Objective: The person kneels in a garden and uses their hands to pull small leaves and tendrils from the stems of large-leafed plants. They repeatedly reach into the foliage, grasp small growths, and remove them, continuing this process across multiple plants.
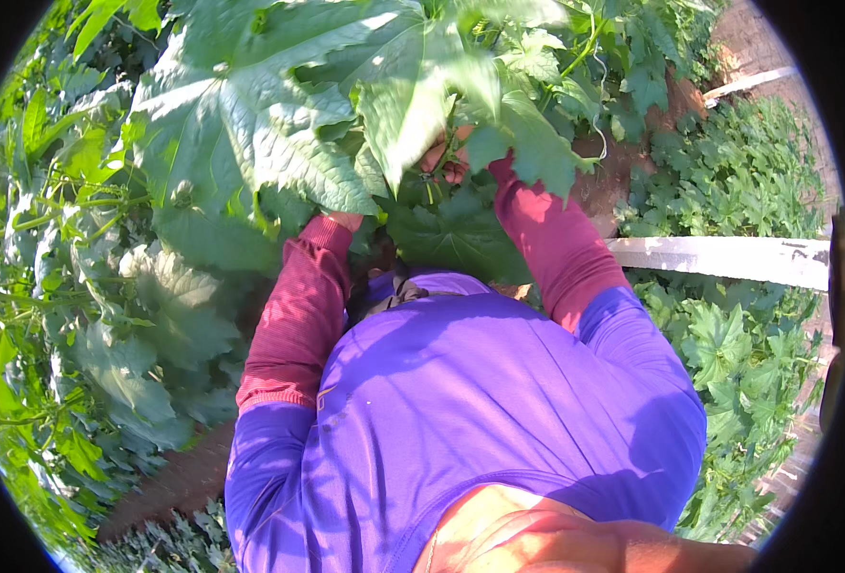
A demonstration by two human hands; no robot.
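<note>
Both my hands are in among the large lobed leaves of a vine (272, 107). My right hand (451, 161) shows partly between leaves, its fingers curled close round a thin green stem (429, 192); leaves hide the rest of it and the wrist. Only the wrist and back edge of my left hand (345, 220) can be seen, at the end of a maroon sleeve (307, 272); a broad leaf covers its fingers. A wide dark green leaf (458, 233) lies between the two forearms, just in front of my body.
Dense vine foliage (42, 251) stands on the left. To the right, a white strip or post (723, 259) crosses above low leafy plants (723, 172), with another pale bar (752, 80) farther up. A thin white string (600, 107) hangs by the leaves. Brown soil (171, 476) shows lower left.
</note>
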